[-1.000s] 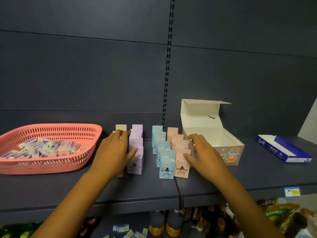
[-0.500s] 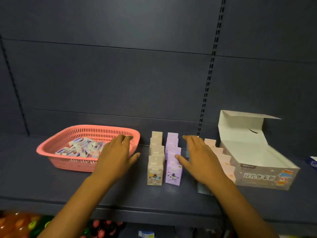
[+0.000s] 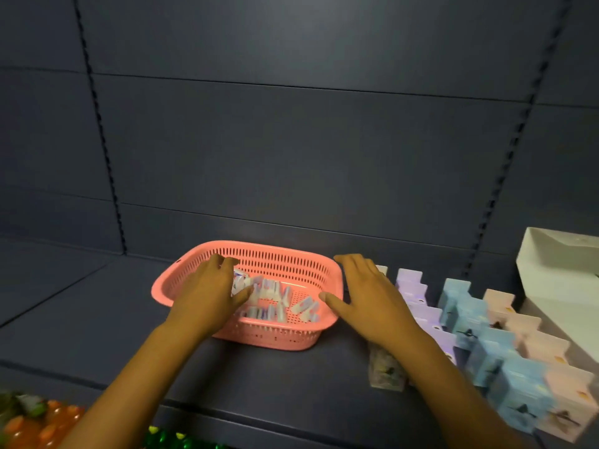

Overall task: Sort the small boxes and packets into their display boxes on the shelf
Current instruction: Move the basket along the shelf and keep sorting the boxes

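Observation:
A pink perforated basket (image 3: 291,259) sits on the dark shelf and holds several small white and purple packets (image 3: 278,299). My left hand (image 3: 207,293) reaches over the basket's left side, fingers relaxed above the packets, holding nothing. Over the basket's right rim hovers my right hand (image 3: 366,299), fingers spread and empty. To the right stand rows of small upright boxes: purple (image 3: 418,298), blue (image 3: 486,345) and pink (image 3: 534,338), with a beige row (image 3: 385,371) partly hidden behind my right wrist. An open white display box (image 3: 557,280) stands at the far right.
The shelf (image 3: 97,303) stretches bare to the left of the basket, backed by a dark panel wall (image 3: 291,140). Below the front edge, orange (image 3: 39,426) and green (image 3: 181,442) goods show on a lower shelf.
Both hands have moved left, from the rows of upright boxes to the pink basket. The view has swung left with them, pushing the white display box to the right edge.

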Demonstrator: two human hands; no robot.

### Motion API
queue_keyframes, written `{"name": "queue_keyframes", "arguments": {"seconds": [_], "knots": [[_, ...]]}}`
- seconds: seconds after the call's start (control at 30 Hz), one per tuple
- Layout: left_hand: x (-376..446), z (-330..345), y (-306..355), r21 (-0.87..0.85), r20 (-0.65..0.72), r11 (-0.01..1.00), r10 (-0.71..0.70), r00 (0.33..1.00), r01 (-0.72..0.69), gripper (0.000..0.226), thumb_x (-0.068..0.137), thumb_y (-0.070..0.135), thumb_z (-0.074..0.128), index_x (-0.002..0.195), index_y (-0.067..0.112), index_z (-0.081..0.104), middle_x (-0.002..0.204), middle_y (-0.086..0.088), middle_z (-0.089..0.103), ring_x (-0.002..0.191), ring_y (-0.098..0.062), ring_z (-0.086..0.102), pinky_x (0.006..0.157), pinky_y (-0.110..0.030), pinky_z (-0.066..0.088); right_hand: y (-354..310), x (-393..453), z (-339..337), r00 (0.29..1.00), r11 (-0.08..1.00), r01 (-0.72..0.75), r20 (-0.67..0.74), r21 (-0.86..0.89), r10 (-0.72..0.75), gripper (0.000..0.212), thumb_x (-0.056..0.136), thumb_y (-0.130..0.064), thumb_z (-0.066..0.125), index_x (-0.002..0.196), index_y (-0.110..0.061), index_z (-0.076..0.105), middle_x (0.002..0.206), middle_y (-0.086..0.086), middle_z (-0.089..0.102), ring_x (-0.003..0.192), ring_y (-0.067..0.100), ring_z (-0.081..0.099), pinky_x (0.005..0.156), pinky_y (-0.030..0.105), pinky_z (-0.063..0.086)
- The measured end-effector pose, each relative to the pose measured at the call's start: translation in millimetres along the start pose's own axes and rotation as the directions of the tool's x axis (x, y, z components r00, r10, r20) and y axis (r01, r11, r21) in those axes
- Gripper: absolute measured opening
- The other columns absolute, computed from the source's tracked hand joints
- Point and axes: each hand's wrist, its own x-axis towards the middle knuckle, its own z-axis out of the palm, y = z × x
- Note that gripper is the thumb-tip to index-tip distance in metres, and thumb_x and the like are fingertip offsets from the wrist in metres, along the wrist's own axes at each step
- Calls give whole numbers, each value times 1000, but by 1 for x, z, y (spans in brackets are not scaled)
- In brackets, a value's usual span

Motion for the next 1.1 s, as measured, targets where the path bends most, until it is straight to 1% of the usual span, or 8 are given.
{"name": "queue_keyframes", "arguments": {"seconds": [0.23, 0.37, 0.47, 0.6, 0.73, 0.8, 1.0, 1.1], "knots": [[42, 20, -58, 74, 142, 994, -94, 985, 84, 65, 83, 57, 59, 134, 18, 45, 137, -4, 47, 115, -22, 52, 91, -35, 48, -33, 45, 46, 998, 999, -35, 50, 8, 34, 67, 84, -61, 54, 139, -31, 29, 134, -11, 41, 120, 9, 45, 94, 29, 45], [71, 35, -72, 130, 308, 988, -119, 944, 82, 68, 78, 65, 60, 125, 17, 50, 132, -4, 51, 112, -23, 53, 95, -37, 47, -46, 63, 67, 995, 999, -41, 88, 21, 39, 66, 85, -61, 52, 140, -31, 29, 138, -11, 40, 124, 9, 43, 98, 30, 45], [91, 39, -70, 147, 444, 989, -86, 892, 23, 59, 76, 66, 63, 111, 19, 58, 110, 3, 62, 95, -17, 58, 86, -31, 48, -51, 73, 76, 994, 999, -43, 103, 21, 40, 65, 85, -61, 52, 139, -30, 31, 138, -11, 40, 124, 9, 43, 99, 31, 43], [111, 48, -60, 189, 575, 981, -83, 814, -34, 72, 71, 73, 62, 118, 20, 57, 115, 3, 62, 105, -20, 57, 93, -33, 46, -52, 80, 83, 993, 998, -62, 104, 12, 61, 64, 85, -62, 52, 137, -31, 32, 136, -12, 41, 122, 8, 44, 97, 29, 44], [124, 62, -62, 164, 734, 985, -81, 674, -60, 82, 56, 87, 57, 109, 25, 64, 98, 7, 69, 90, -15, 65, 90, -35, 52, -49, 83, 84, 995, 998, -59, 87, 0, 58, 61, 84, -63, 52, 134, -32, 33, 131, -13, 43, 117, 6, 45, 93, 26, 44], [128, 64, -64, 155, 750, 985, -68, 658, -75, 82, 54, 87, 59, 109, 27, 64, 98, 7, 69, 90, -15, 65, 90, -36, 52, -47, 84, 83, 994, 998, -62, 85, -4, 62, 62, 84, -63, 51, 134, -31, 34, 130, -13, 43, 116, 6, 45, 92, 25, 44], [131, 66, -55, 131, 793, 986, -41, 608, -104, 67, 66, 73, 66, 115, 28, 61, 99, 6, 68, 90, -14, 65, 88, -32, 52, -47, 90, 84, 994, 997, -75, 83, 1, 74, 61, 84, -62, 53, 134, -33, 33, 128, -13, 42, 114, 5, 46, 89, 24, 47], [131, 69, -49, 140, 768, 983, -32, 640, -118, 69, 67, 73, 66, 113, 21, 62, 98, 3, 65, 89, -15, 64, 84, -30, 52, -47, 91, 85, 995, 998, -65, 71, 8, 65, 58, 84, -61, 53, 131, -33, 34, 124, -14, 42, 111, 5, 47, 86, 24, 49]]}}
